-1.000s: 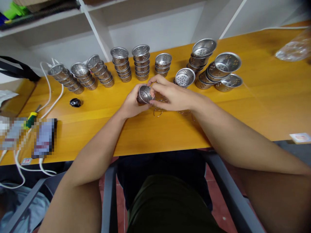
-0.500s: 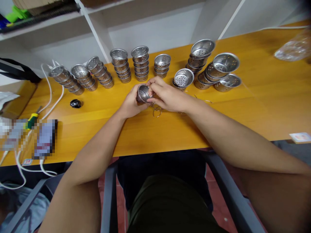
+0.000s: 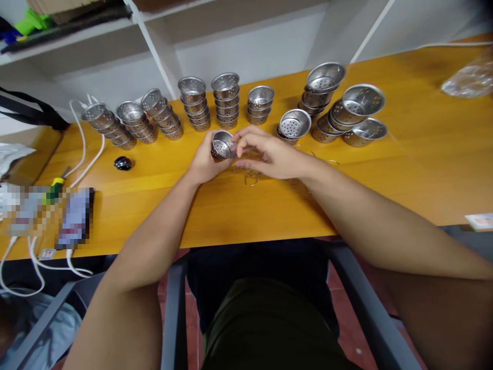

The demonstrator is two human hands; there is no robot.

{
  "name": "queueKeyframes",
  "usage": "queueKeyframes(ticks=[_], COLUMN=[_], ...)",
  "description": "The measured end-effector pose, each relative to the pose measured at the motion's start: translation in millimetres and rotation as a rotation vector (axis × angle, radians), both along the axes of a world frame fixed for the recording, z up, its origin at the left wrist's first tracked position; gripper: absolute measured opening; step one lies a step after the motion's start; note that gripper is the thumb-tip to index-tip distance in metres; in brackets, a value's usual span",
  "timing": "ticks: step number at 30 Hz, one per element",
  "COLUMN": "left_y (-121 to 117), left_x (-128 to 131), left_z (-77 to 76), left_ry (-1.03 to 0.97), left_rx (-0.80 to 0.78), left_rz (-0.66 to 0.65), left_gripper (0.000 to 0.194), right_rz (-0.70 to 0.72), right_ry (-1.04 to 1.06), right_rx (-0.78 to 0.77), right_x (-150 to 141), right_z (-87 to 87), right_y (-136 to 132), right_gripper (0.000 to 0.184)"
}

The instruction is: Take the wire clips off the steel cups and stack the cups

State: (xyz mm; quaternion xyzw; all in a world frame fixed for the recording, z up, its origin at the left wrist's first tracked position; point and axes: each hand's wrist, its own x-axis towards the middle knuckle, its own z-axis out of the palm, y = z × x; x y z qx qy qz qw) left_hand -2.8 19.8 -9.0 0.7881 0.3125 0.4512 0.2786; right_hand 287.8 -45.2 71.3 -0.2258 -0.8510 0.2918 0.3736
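Yellow-brown wooden tabletop [image 3: 246, 221], backed by a pale shelf unit [image 3: 153, 54]; grey chair [image 3: 175, 308] placed at the near edge. Rear right: leaning stacks of wide perforated metal cups [image 3: 364, 105] are seen, one further wide cup [image 3: 364, 134] just beside. Rear left to centre: narrower perforated-cup stacks [image 3: 226, 95] are ranged in a row, several tilted. A clear plastic bag [image 3: 472, 81] is noted at far right.

Mid-table, in front of the row: a small perforated cup [image 3: 221, 146], mouth turned up toward the viewer, is held off to one side by the left hand [image 3: 204, 162], its fingers and thumb wrapped around the wall. The right hand [image 3: 267, 151] is poised at the cup's right rim, fingers curled, thumb slightly apart from the index; whether anything is pinched there cannot be told.

Glossy black rounded object [image 3: 124, 163] sighted left. Smallest: thin wire rings [image 3: 252, 178], scattered below and beside the right hand, partly hidden.
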Motion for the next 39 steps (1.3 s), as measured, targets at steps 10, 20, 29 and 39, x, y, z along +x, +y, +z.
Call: queueKeyframes(ticks=[10, 20, 29, 39], left_y=[9, -10, 6, 11], left_x=[0, 8, -4, -7], left_z=[-16.7, -0.8, -15.6, -26.5], left_ry=[-0.141, -0.148, -0.127, -0.112], left_rx=[-0.039, -0.167, -0.097, -0.112], left_rz=[0.050, -0.257, -0.017, 0.002], left_gripper=[0.116, 0.100, 0.092, 0.087], right_rz=[-0.172, -0.065, -0.694, -0.565], right_ry=[-0.321, -0.150, -0.235, -0.401], right_rx=[0.085, 0.129, 0.127, 0.018], right_x=[22, 10, 40, 49], right_z=[-13.8, -2.0, 51.4, 8.2], right_y=[16, 11, 91, 165], right_gripper=[0.040, 0.079, 0.043, 0.073])
